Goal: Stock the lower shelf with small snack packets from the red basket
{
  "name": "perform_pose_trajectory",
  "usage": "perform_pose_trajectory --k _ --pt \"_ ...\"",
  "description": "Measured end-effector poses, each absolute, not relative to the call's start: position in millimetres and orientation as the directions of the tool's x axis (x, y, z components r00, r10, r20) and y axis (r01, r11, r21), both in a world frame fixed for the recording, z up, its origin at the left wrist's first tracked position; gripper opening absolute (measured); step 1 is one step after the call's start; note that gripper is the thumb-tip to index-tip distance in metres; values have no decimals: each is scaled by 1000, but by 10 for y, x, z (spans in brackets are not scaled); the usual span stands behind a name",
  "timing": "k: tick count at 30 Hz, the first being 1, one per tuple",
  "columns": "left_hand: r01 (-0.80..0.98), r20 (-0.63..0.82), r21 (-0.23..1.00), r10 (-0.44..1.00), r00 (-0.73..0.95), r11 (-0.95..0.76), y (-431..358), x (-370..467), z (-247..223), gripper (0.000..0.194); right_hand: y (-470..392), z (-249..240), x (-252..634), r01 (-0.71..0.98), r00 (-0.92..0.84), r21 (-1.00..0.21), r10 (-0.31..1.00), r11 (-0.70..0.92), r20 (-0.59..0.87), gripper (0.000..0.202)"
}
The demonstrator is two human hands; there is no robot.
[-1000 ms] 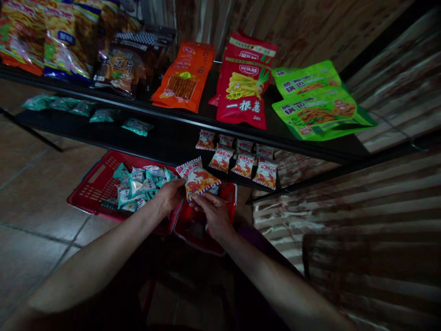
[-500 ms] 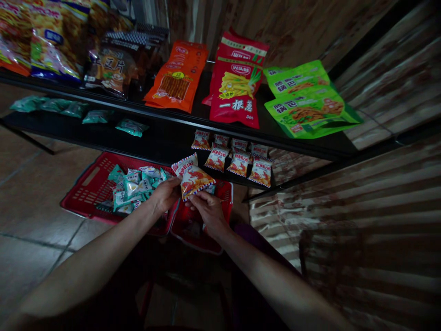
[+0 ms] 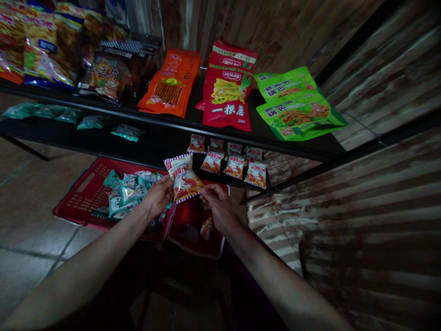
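Observation:
Between my two hands is a small snack bag (image 3: 186, 181), white and orange with a striped edge. My left hand (image 3: 159, 195) grips its left side, and the fingers of my right hand (image 3: 217, 202) pinch its lower right corner. Beneath it stands a red basket (image 3: 182, 246) with a few small packets at its bottom, one orange packet (image 3: 206, 228) showing near my right wrist. Matching snack bags (image 3: 235, 165) stand in rows on the lower shelf (image 3: 161, 149), just beyond my hands. Left of my left hand, green and white packets (image 3: 129, 193) fill part of the red basket's shopping section.
Larger bags line the upper shelf: an orange bag (image 3: 172, 82), a red bag (image 3: 229, 87), green bags (image 3: 299, 105) and dark bags (image 3: 105, 73). Several teal packets (image 3: 91, 122) lie on the lower shelf's left. A black frame bar (image 3: 303, 177) and striped curtain (image 3: 310, 220) border the right.
The snack bag has been turned and spread flatter between my hands, its front now facing me more. My right hand has moved slightly right, to the corner. The view has shifted a little.

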State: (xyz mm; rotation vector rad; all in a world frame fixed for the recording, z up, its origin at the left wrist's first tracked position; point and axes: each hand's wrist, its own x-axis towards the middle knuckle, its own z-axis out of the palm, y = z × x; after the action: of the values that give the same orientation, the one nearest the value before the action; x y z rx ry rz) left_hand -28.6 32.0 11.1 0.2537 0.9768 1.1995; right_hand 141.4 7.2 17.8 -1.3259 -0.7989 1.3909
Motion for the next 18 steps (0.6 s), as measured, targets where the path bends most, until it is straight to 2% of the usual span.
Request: perform_pose_trajectory --k 3,6,11,13,18 --pt "-683 -518 545 836 181 486 288 -260 195 15 47 212 1407 -145 140 -970 967 -194 -215 23" --pt "-720 -474 478 838 271 504 227 -201 258 16 49 230 1379 -232 190 -963 964 -140 -186 24" --pt "-777 -441 473 875 200 416 153 -73 247 12 66 191 1302 -342 176 -930 963 -135 -205 24" --pt "-786 -462 460 867 185 413 151 -48 214 9 48 150 1266 -315 145 -939 970 -139 -193 23" --pt "-787 -531 487 844 76 378 171 -83 110 18 -3 53 1213 -157 41 -975 985 -158 -166 16"
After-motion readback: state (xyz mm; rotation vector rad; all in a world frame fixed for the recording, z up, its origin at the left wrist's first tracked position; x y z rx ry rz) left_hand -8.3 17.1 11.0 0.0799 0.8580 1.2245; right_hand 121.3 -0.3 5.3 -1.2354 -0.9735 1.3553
